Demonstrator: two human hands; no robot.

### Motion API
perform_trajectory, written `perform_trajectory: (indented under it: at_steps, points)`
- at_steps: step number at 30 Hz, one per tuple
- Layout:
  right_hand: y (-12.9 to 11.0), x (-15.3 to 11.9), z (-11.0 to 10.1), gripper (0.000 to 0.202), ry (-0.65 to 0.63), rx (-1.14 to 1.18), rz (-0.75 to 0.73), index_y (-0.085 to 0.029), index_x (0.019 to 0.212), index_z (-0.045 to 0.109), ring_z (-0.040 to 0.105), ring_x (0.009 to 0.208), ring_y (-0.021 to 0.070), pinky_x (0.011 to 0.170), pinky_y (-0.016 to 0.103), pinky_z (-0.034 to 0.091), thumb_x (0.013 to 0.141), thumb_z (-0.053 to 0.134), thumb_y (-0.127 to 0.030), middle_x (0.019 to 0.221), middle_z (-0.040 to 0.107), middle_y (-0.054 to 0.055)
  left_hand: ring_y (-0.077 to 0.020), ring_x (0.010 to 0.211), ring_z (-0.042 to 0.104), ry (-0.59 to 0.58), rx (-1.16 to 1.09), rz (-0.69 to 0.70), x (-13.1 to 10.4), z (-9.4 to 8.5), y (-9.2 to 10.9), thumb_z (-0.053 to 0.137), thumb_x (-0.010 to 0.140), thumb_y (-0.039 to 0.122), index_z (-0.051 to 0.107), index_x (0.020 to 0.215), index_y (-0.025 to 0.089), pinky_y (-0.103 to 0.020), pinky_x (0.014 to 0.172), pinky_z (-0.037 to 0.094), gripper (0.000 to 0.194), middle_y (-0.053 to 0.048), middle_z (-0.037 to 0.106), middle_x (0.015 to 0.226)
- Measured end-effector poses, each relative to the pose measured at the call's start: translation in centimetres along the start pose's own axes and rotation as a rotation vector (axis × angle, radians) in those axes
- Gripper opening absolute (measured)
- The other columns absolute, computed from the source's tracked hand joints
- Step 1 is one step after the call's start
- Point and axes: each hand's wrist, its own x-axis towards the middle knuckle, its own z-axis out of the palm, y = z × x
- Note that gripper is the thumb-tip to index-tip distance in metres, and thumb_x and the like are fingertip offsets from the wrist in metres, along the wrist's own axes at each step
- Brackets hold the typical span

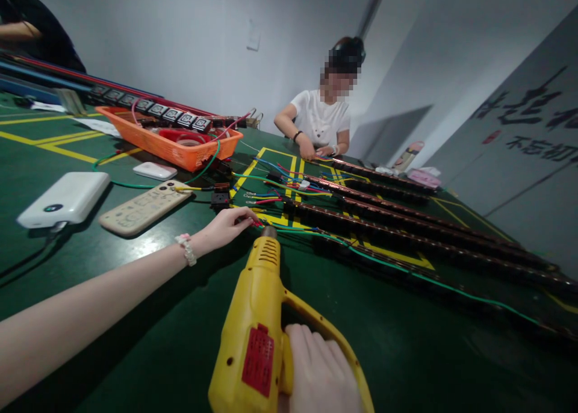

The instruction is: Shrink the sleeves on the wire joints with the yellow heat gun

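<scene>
Pinches wires point(259, 224) in left hand point(227, 227) beside heat gun point(250, 304), gripped in right hand point(320, 365). Likely heating; next calls for steady aim.

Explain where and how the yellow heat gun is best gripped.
Take the heat gun by its looped handle, probably from the near right: the loop juts from that side, leaving gripping room, and the metal nozzle points away from the wearer. The right hand grips there.

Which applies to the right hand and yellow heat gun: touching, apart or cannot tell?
Touching. The head view shows the right hand gripping the yellow heat gun by its handle.
</scene>
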Motion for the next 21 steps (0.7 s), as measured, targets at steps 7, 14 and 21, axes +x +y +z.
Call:
perform_trajectory:
  at_steps: [7, 14, 21]
  points:
    - [-1.0, 0.1, 0.1, 0.045, 0.001, -0.008, -0.026, -0.02, 0.09, 0.058, 0.058, 0.075, 0.0214, 0.073, 0.032, 0.038, 0.047, 0.047, -0.013, 0.082, 0.065, 0.002, -0.0149, 0.079, 0.059, -0.009, 0.039, 0.005, -0.1, -0.2, 0.4, 0.042, 0.084, 0.035, 0.061, 0.091, 0.017, -0.026, 0.072, 0.046, 0.027, -0.003, 0.065, 0.087]
    - [0.3, -0.3, -0.2, 0.04, 0.015, 0.047, 0.001, -0.019, 0.094, 0.059, 0.058, 0.081, 0.0224, 0.075, 0.034, 0.037, 0.056, 0.048, -0.014, 0.088, 0.065, 0.003, -0.0155, 0.082, 0.059, -0.017, 0.017, -0.023, -0.2, -0.3, 0.5, 0.043, 0.084, 0.035, 0.061, 0.09, 0.016, -0.027, 0.074, 0.045, 0.027, -0.003, 0.065, 0.089]
    - [4.6, -1.0, -0.7, 0.04, -0.054, -0.01, 0.007, -0.02, 0.101, 0.059, 0.06, 0.086, 0.0231, 0.077, 0.033, 0.041, 0.061, 0.051, -0.017, 0.094, 0.065, 0.005, -0.0143, 0.076, 0.057, 0.004, 0.06, -0.039, 0.4, -0.3, 0.4, 0.045, 0.083, 0.032, 0.062, 0.087, 0.017, -0.025, 0.069, 0.043, 0.024, -0.002, 0.065, 0.085]
